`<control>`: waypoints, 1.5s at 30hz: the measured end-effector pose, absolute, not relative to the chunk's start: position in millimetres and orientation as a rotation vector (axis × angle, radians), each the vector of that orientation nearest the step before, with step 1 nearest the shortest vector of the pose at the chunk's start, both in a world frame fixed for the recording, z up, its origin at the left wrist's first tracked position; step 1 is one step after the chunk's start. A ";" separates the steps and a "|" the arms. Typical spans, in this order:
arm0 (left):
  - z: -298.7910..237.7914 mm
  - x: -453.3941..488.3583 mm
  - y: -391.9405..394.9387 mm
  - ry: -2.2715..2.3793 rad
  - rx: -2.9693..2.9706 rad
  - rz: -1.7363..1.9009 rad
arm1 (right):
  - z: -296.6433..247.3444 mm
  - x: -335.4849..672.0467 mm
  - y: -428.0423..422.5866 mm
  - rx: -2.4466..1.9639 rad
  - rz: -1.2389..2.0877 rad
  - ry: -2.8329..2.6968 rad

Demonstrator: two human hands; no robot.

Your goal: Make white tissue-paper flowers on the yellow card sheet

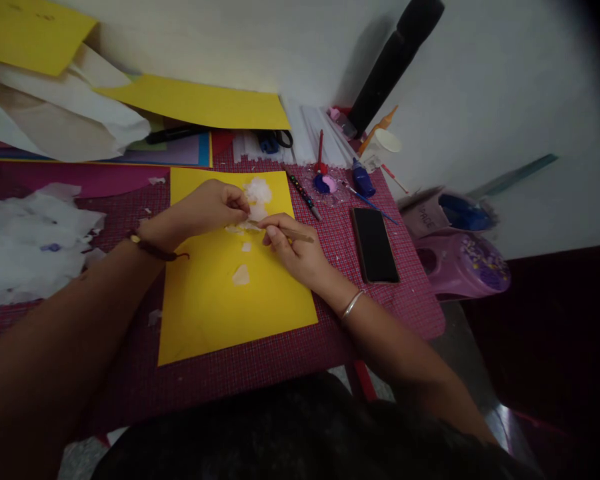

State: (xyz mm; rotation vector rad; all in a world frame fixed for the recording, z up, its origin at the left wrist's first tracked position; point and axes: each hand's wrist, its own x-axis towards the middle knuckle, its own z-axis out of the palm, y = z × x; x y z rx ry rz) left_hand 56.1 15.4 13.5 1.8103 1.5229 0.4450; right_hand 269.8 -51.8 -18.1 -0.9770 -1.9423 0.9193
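Observation:
A sheet of yellow paper [215,307] lies on the checked tablecloth in front of me. My right hand [295,247] grips a thin brown stick [300,235], perhaps a pencil or brush handle, its tip pointing left over the sheet. Close beside that tip, my left hand [225,203] has its fingers pinched together at the pale paper scraps; what is between them is too small to make out. A fluffy white clump [257,191] sits at the sheet's top. Below the hands lie a small white scrap [247,247] and a larger cream piece [241,275].
Torn white tissue [30,247] is heaped at the left. To the right are a phone [375,245], a patterned pen [304,195], a paint palette [325,183], a blue bottle [363,178] and a paintbrush [373,203]. Yellow sheets [205,100] and other papers lie along the wall.

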 end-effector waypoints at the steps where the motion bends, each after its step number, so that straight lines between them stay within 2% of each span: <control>1: 11.8 55.3 15.7 1.522 1.813 0.447 | -18.4 269.0 -50.9 -0.975 0.903 -1.981; 5: 8.0 52.7 14.6 1.481 1.841 0.432 | -16.9 266.8 -50.8 -0.998 0.754 -2.196; 12: 14.7 54.3 8.8 1.461 1.938 0.452 | -10.1 259.5 -61.3 -1.108 0.309 -2.610; 15: 24.0 50.3 7.0 1.453 1.930 0.509 | -8.5 256.0 -63.7 -1.096 0.242 -2.669; 20: 31.1 33.7 -4.6 1.520 1.944 0.544 | -9.0 258.6 -62.2 -1.085 0.455 -2.510; 26: 7.6 29.9 -29.3 1.644 2.197 0.342 | -20.7 269.5 -49.7 -0.916 0.978 -1.786; 30: -2.8 41.5 -33.0 1.706 2.151 0.285 | -25.9 272.5 -40.2 -0.945 1.159 -1.567; 34: 1.3 46.0 -28.0 1.750 2.126 0.220 | -24.5 272.7 -37.4 -0.925 1.216 -1.501; 41: 24.0 18.1 -34.5 1.581 2.022 -0.112 | -24.4 274.2 -37.8 -0.920 1.186 -1.550; 45: 29.0 8.9 -43.9 1.600 2.057 -0.007 | -21.8 276.0 -37.9 -1.019 1.121 -1.609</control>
